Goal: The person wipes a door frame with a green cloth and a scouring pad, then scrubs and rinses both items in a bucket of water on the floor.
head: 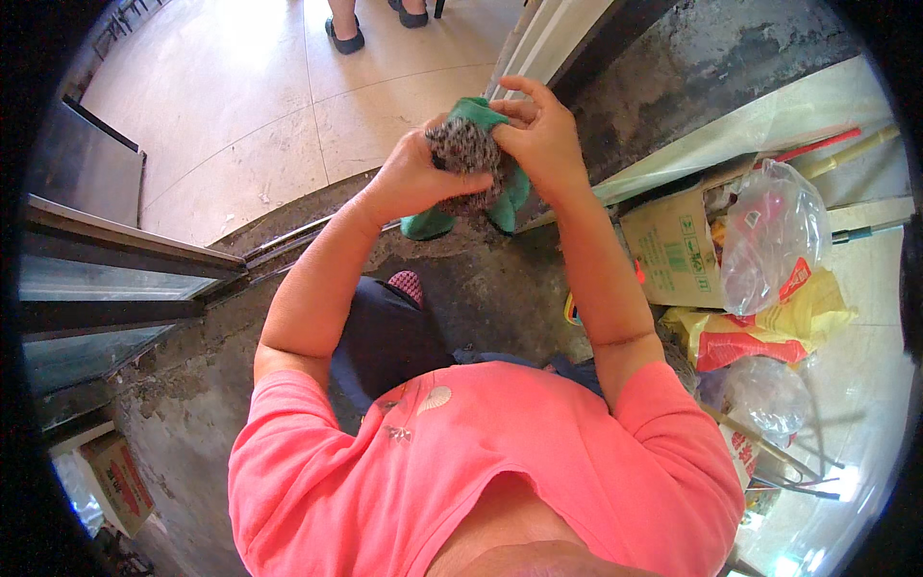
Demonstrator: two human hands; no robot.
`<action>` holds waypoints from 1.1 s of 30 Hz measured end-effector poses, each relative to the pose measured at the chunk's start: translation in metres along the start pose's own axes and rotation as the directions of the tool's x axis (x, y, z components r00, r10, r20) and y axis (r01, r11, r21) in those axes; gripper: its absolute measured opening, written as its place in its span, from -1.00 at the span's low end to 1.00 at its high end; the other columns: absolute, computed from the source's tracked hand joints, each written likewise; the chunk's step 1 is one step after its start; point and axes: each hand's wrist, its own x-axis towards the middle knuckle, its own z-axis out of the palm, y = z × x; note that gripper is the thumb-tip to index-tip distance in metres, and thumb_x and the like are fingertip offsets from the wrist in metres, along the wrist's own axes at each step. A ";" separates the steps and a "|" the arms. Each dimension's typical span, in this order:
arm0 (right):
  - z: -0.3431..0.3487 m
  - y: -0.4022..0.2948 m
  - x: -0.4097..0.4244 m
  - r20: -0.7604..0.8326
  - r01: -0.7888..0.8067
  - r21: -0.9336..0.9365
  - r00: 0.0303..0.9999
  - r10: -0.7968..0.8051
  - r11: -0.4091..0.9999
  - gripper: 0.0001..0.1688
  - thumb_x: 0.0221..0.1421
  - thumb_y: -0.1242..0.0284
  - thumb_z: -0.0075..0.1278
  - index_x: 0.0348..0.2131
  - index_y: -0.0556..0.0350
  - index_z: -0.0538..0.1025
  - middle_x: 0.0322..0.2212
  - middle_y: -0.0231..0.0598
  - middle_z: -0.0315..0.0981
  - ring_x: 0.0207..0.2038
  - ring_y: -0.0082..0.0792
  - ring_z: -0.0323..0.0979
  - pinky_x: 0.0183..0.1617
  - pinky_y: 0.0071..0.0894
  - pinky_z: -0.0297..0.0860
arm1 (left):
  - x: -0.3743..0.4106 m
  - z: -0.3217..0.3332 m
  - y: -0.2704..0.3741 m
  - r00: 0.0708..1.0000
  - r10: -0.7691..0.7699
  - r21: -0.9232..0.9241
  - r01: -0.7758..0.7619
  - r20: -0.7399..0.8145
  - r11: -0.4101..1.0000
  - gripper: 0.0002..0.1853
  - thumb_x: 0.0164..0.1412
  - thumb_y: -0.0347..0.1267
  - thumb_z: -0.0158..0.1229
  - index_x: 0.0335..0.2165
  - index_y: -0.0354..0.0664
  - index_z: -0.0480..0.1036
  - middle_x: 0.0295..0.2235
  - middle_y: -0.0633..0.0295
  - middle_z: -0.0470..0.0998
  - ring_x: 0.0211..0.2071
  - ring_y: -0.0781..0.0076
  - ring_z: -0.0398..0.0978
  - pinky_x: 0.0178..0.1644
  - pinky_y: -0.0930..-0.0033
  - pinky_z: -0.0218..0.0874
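Held up in front of me is a bundled work glove (465,148), or possibly a pair, with grey-black speckled knit and green parts. Rounded green ends hang below it. My left hand (422,173) grips the speckled knit from the side, its thumb lying across the front. At the upper right, my right hand (544,137) pinches the green edge between thumb and fingers, with the index finger raised. The fingers behind the fabric are partly hidden.
A sliding-door track (288,234) crosses the floor beyond my knees. On the right are a cardboard box (670,249), a clear plastic bag (775,238) and a yellow-red sack (764,332). Another person's feet in dark shoes (346,36) stand on the tiles. A carton (119,479) sits lower left.
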 end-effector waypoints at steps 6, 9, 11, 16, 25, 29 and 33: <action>0.019 0.007 -0.031 0.035 -0.006 -0.023 0.999 0.007 1.000 -0.26 -0.19 0.26 0.18 -0.02 0.13 0.27 -0.12 -0.14 0.30 -0.01 -0.33 0.23 0.01 -0.32 0.20 | 0.012 -0.004 -0.020 0.930 0.024 0.201 0.054 -0.367 0.978 -0.59 -0.21 -0.24 0.30 -0.38 -0.30 0.46 -0.36 0.05 0.48 -0.32 0.25 0.45 -0.21 0.30 0.27; 0.037 0.017 -0.033 -0.069 0.203 -0.159 0.974 -0.216 0.966 -0.29 -0.15 0.23 0.16 -0.05 0.21 0.29 -0.18 -0.16 0.34 -0.08 -0.33 0.28 -0.04 -0.38 0.24 | 0.009 0.011 -0.014 0.920 0.289 0.625 -0.066 -0.263 0.778 -0.55 -0.16 -0.34 0.24 -0.21 -0.23 0.41 -0.22 -0.01 0.41 -0.19 0.14 0.41 -0.13 0.24 0.23; 0.035 0.022 -0.025 -0.153 0.057 -0.002 0.987 -0.056 0.998 -0.41 -0.11 0.31 0.12 -0.10 0.24 0.33 -0.23 -0.19 0.36 -0.17 -0.37 0.32 -0.10 -0.43 0.28 | 0.007 0.018 -0.012 0.935 0.268 0.616 -0.071 -0.233 0.785 -0.44 -0.22 -0.31 0.27 -0.15 -0.20 0.37 -0.14 -0.08 0.30 -0.09 -0.06 0.30 -0.04 0.17 0.16; 0.017 0.025 -0.021 -0.353 0.007 0.527 0.911 0.211 0.850 -0.72 -0.04 0.48 0.00 -0.25 0.20 0.42 -0.35 -0.35 0.39 -0.34 -0.53 0.32 -0.22 -0.50 0.29 | 0.016 0.012 -0.017 0.959 0.165 0.276 -0.098 -0.231 0.956 -0.49 -0.15 -0.33 0.24 -0.14 -0.21 0.36 -0.16 0.00 0.34 -0.11 0.13 0.34 -0.03 0.28 0.15; -0.011 0.056 -0.095 -0.220 -0.205 -0.073 0.958 0.184 0.976 -0.68 -0.12 0.54 0.05 -0.26 0.22 0.43 -0.37 -0.35 0.42 -0.31 -0.56 0.33 -0.18 -0.54 0.27 | 0.101 0.022 -0.027 0.829 0.180 0.204 -0.082 -0.529 0.976 -0.64 -0.10 -0.43 0.13 -0.22 -0.18 0.34 -0.31 0.01 0.47 -0.27 0.08 0.44 -0.18 0.28 0.23; -0.023 0.075 -0.133 -0.169 -0.282 -0.064 0.948 0.268 0.957 -0.64 -0.17 0.60 0.06 -0.25 0.20 0.43 -0.37 -0.36 0.43 -0.29 -0.59 0.33 -0.15 -0.56 0.27 | 0.138 0.027 -0.033 0.699 0.351 0.245 -0.252 -0.623 0.936 -0.67 -0.08 -0.42 0.12 -0.24 -0.16 0.34 -0.35 0.01 0.48 -0.29 -0.02 0.43 -0.22 0.19 0.23; -0.036 0.095 -0.150 -0.207 -0.387 -0.109 0.910 0.360 0.915 -0.68 -0.12 0.66 0.00 -0.25 0.19 0.40 -0.35 -0.36 0.41 -0.28 -0.57 0.35 -0.14 -0.56 0.26 | 0.149 0.006 -0.060 0.726 0.330 0.283 -0.193 -0.603 0.940 -0.75 -0.06 -0.34 0.11 -0.34 -0.19 0.39 -0.41 0.03 0.50 -0.37 0.01 0.45 -0.28 0.17 0.24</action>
